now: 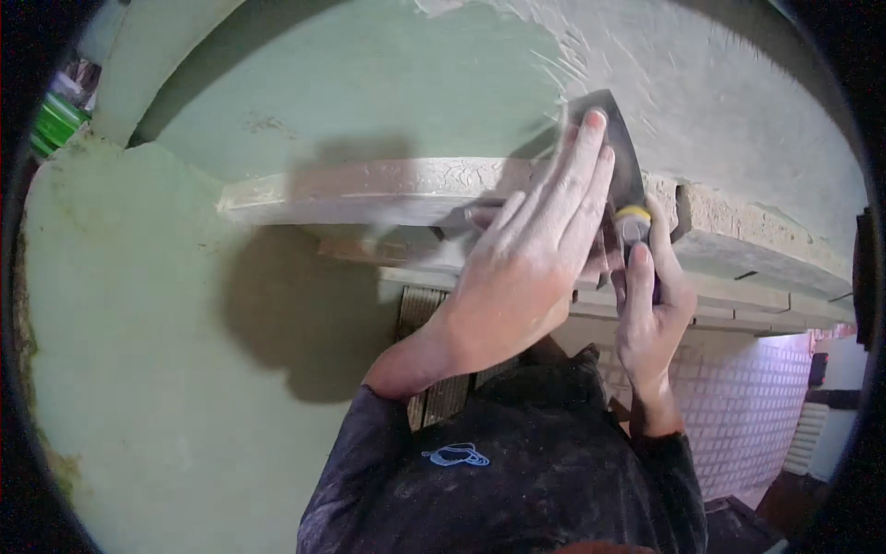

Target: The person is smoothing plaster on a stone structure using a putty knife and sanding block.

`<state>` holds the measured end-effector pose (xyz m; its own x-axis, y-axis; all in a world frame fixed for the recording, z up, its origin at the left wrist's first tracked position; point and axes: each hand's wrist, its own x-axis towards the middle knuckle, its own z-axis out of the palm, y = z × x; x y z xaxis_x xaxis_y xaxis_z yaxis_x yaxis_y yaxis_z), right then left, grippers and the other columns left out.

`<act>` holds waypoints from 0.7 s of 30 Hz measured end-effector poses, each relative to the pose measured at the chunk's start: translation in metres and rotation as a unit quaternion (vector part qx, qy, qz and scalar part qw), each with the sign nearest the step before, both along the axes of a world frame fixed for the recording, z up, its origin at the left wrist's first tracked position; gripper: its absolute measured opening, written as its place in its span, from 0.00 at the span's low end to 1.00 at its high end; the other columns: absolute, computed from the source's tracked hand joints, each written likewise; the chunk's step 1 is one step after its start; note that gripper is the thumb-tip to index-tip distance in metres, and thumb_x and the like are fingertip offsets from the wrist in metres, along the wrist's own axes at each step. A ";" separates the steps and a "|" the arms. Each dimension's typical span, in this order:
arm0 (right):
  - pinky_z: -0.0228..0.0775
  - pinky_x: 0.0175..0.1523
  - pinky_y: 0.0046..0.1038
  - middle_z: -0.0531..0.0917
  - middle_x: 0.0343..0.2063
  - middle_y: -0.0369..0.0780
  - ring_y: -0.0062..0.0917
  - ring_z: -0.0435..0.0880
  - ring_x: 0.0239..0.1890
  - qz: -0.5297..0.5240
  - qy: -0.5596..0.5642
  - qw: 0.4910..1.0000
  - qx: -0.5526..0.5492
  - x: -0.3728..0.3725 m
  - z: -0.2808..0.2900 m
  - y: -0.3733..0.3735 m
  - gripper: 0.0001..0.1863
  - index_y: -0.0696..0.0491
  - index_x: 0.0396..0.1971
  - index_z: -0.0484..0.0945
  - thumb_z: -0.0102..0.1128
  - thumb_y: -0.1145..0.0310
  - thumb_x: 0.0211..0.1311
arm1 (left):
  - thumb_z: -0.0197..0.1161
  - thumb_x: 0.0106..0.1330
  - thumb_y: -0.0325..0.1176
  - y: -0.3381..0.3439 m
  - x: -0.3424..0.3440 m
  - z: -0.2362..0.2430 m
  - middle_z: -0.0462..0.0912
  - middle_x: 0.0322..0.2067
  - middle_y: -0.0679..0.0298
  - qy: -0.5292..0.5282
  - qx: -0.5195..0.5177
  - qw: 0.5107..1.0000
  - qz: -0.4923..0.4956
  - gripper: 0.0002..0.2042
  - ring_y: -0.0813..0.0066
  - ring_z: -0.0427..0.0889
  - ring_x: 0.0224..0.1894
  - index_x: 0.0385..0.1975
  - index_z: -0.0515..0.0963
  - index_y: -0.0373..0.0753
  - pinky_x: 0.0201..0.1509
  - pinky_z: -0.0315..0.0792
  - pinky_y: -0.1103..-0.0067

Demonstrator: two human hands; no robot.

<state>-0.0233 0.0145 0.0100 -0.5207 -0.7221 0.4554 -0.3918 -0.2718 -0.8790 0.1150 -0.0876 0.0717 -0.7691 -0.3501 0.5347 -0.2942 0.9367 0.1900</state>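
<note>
My right hand (651,305) is wrapped round the handle of a putty knife (628,166) with a wide metal blade and a yellow ring. My left hand (531,254) has its fingers stretched flat over the blade, fingertips near its upper end. The knife lies at a curved board edge (360,189) coated in pale compound, beside a green board surface (434,83) with wet filler (692,92) spread over its right part. What lies under my left fingers is hidden.
Another green board (120,351) spans the left side, with a green object (57,120) beyond it. Dark wooden slats (418,309) show below the ledge. A tiled surface (748,406) and a white radiator (803,439) are at lower right.
</note>
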 end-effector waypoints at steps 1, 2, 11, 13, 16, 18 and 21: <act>0.64 0.36 0.16 0.80 0.34 0.32 0.12 0.70 0.30 -0.014 -0.020 1.000 0.020 -0.001 0.004 -0.002 0.23 0.63 0.69 0.69 0.50 0.71 0.79 | 0.62 0.63 0.27 -0.001 -0.001 0.000 0.51 0.76 0.38 -0.002 0.002 1.000 0.000 0.34 0.50 0.58 0.78 0.70 0.62 0.21 0.68 0.68 0.70; 0.65 0.37 0.16 0.81 0.36 0.32 0.13 0.71 0.31 0.039 -0.122 0.992 0.021 0.003 0.014 0.003 0.23 0.64 0.68 0.70 0.50 0.72 0.78 | 0.62 0.64 0.27 -0.002 -0.001 0.000 0.51 0.76 0.38 -0.002 0.001 1.000 0.002 0.34 0.50 0.58 0.78 0.70 0.62 0.21 0.67 0.68 0.71; 0.62 0.34 0.15 0.82 0.39 0.34 0.11 0.70 0.28 0.049 -0.103 0.993 0.006 0.011 -0.007 0.021 0.25 0.63 0.70 0.68 0.50 0.68 0.79 | 0.67 0.60 0.27 0.007 0.013 -0.006 0.55 0.76 0.43 0.049 0.066 0.996 -0.040 0.37 0.49 0.61 0.76 0.71 0.63 0.28 0.71 0.67 0.63; 0.61 0.34 0.14 0.82 0.41 0.34 0.10 0.69 0.29 0.057 -0.083 0.995 0.006 0.016 0.000 0.013 0.25 0.64 0.70 0.67 0.50 0.69 0.78 | 0.69 0.59 0.30 0.003 0.020 -0.001 0.54 0.76 0.42 0.054 0.062 0.996 -0.036 0.39 0.48 0.61 0.76 0.72 0.62 0.28 0.71 0.66 0.63; 0.69 0.41 0.17 0.84 0.45 0.39 0.15 0.76 0.35 0.076 -0.050 0.996 0.000 0.023 0.014 -0.008 0.25 0.66 0.70 0.66 0.50 0.71 0.78 | 0.62 0.61 0.25 -0.008 0.032 0.004 0.50 0.76 0.38 0.054 0.031 0.998 -0.006 0.36 0.48 0.59 0.77 0.71 0.59 0.20 0.70 0.66 0.67; 0.69 0.56 0.25 0.83 0.52 0.46 0.23 0.78 0.49 0.075 -0.014 0.997 -0.034 0.028 0.023 -0.026 0.25 0.67 0.70 0.65 0.48 0.73 0.78 | 0.62 0.61 0.24 -0.018 0.037 0.014 0.50 0.76 0.38 0.059 0.007 0.998 0.000 0.36 0.48 0.59 0.76 0.70 0.59 0.20 0.70 0.66 0.67; 0.68 0.62 0.28 0.83 0.55 0.49 0.25 0.79 0.55 0.076 -0.012 0.995 -0.065 0.034 0.039 -0.040 0.25 0.68 0.70 0.65 0.48 0.74 0.78 | 0.62 0.60 0.23 -0.024 0.038 0.032 0.51 0.75 0.36 0.076 -0.028 0.997 0.000 0.36 0.48 0.59 0.76 0.70 0.59 0.19 0.70 0.66 0.67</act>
